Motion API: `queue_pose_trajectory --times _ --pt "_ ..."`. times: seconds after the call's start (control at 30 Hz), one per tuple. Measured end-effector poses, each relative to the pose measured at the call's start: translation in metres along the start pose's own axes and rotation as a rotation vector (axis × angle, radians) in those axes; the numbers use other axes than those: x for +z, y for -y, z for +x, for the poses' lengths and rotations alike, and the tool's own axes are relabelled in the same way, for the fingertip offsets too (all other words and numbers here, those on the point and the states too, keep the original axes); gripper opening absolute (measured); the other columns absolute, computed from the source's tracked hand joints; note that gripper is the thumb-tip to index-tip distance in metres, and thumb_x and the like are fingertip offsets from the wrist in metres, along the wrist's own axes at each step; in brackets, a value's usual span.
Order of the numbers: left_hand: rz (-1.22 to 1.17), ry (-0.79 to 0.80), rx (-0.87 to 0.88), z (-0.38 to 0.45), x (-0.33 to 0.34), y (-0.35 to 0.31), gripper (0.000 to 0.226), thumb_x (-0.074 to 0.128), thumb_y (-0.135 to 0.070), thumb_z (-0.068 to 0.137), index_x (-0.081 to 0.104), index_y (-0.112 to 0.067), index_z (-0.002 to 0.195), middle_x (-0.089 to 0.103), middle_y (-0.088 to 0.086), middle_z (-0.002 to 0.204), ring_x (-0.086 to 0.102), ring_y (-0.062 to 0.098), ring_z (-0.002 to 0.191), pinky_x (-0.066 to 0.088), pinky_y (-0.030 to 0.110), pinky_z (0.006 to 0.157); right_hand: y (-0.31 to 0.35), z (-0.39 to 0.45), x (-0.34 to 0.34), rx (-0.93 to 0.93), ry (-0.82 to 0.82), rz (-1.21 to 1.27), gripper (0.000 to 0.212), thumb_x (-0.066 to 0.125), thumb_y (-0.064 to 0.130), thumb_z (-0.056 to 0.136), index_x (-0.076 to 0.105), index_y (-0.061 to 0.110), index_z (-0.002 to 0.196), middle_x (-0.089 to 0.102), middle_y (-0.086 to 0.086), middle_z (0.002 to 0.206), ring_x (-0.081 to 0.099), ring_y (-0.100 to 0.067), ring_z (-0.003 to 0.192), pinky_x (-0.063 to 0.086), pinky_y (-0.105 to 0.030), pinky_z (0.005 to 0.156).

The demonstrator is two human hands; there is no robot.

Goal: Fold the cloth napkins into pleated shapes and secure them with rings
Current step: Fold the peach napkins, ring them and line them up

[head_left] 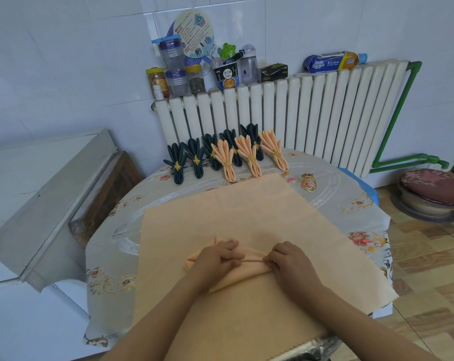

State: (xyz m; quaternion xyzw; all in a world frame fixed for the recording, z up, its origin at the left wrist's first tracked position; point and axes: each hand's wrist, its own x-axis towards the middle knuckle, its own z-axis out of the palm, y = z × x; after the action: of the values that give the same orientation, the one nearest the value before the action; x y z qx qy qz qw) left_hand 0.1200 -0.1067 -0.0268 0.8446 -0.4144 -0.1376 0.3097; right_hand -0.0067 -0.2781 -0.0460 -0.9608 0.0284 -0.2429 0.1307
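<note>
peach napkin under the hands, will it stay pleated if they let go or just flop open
Probably flops: the peach napkin drapes limp over the table edge, and both hands must pinch the fold. Likely light, easy to slide. The finished ones need rings.

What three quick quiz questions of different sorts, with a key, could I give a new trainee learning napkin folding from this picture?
1. True or false: both hands pinch a pleat in the flat peach napkin.
2. How many finished peach napkins stand at the table's far edge?
3. The loose gold rings lie: A) left of the flat napkin, B) past its far right corner, C) on the radiator.

Key: 1 true: left hand, right hand. 2 three. 3 B.
</note>
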Motion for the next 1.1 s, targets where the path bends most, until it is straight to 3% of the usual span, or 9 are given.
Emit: queue_pose_trajectory --times 0.1,0.17,0.27,0.47,0.57,0.67,0.73,0.9,1.1 --pt "0.03 -0.034 -0.062 0.006 -0.008 -0.004 0.018 0.075 -0.013 0.078 0.076 -0.01 0.096 0.058 0.005 0.132 0.05 0.011 0.125 0.028 0.004 0.095 0.006 0.014 -0.004 0.034 0.137 -0.114 0.019 0.079 0.016 0.056 0.064 0.025 0.063 0.059 0.006 0.059 0.059 -0.019 0.06 0.041 -0.023 0.055" --pt "0.088 0.041 -0.063 0.012 -0.013 -0.011 0.018 0.075 -0.014 0.078 0.076 -0.01 0.095 0.059 0.004 0.13 0.052 0.012 0.121 0.031 0.011 0.093 0.013 0.024 -0.013 0.056 0.24 -0.164 0.006 0.065 0.023 0.078 0.067 0.022 0.084 0.066 0.001 0.081 0.061 -0.022 0.083 0.041 -0.027 0.069" --pt "0.282 0.189 -0.072 0.027 -0.019 -0.024 0.021 0.077 -0.017 0.076 0.076 -0.011 0.096 0.066 0.002 0.118 0.057 0.016 0.113 0.04 0.023 0.095 0.015 0.037 -0.017 0.076 0.405 -0.225 0.025 0.057 0.037 0.088 0.067 0.021 0.104 0.062 0.001 0.106 0.051 -0.019 0.105 0.035 -0.026 0.081" --pt "0.498 0.365 -0.089 0.051 -0.023 -0.039 0.013 0.081 -0.018 0.068 0.075 -0.018 0.08 0.07 0.002 0.092 0.058 0.016 0.081 0.045 0.025 0.07 0.021 0.062 -0.018 0.12 0.628 -0.175 0.027 0.063 0.025 0.085 0.065 0.01 0.108 0.055 -0.01 0.116 0.053 -0.027 0.108 0.043 -0.029 0.082" --pt "0.541 0.403 -0.077 0.053 -0.025 -0.043 0.022 0.081 -0.021 0.07 0.069 -0.019 0.088 0.063 0.003 0.105 0.056 0.021 0.094 0.046 0.029 0.076 0.02 0.066 -0.018 0.169 0.699 -0.146 0.034 0.064 0.025 0.086 0.056 0.009 0.115 0.054 -0.013 0.12 0.052 -0.029 0.111 0.042 -0.03 0.084" --pt "0.565 0.451 -0.125 0.057 -0.027 -0.045 0.051 0.081 -0.026 0.072 0.051 -0.016 0.112 0.055 0.006 0.118 0.052 0.026 0.107 0.042 0.032 0.082 0.017 0.067 -0.017 0.246 0.74 -0.128 0.048 0.063 0.028 0.087 0.043 0.006 0.125 0.052 -0.014 0.126 0.05 -0.029 0.116 0.042 -0.033 0.087" --pt "0.583 0.5 -0.155 0.059 -0.028 -0.046 0.057 0.08 -0.03 0.073 0.049 -0.019 0.12 0.055 0.006 0.124 0.051 0.026 0.111 0.043 0.033 0.086 0.017 0.069 -0.015 0.229 0.774 -0.159 0.048 0.06 0.029 0.089 0.045 0.005 0.127 0.054 -0.013 0.127 0.051 -0.029 0.116 0.042 -0.033 0.088" --pt "0.672 0.527 -0.107 0.06 -0.029 -0.053 0.046 0.075 -0.036 0.078 0.06 -0.018 0.117 0.059 0.003 0.119 0.053 0.024 0.108 0.041 0.03 0.081 0.018 0.069 -0.013 0.201 0.783 -0.197 0.038 0.056 0.028 0.091 0.056 0.006 0.122 0.059 -0.014 0.121 0.055 -0.029 0.112 0.044 -0.032 0.085" --pt "0.663 0.508 -0.088 0.051 -0.034 -0.051 0.04 0.078 -0.038 0.072 0.064 -0.019 0.104 0.064 0.004 0.109 0.056 0.025 0.102 0.042 0.03 0.076 0.018 0.056 -0.011 0.155 0.699 -0.175 0.031 0.048 0.023 0.094 0.05 0.004 0.118 0.056 -0.017 0.12 0.053 -0.03 0.11 0.041 -0.032 0.082"
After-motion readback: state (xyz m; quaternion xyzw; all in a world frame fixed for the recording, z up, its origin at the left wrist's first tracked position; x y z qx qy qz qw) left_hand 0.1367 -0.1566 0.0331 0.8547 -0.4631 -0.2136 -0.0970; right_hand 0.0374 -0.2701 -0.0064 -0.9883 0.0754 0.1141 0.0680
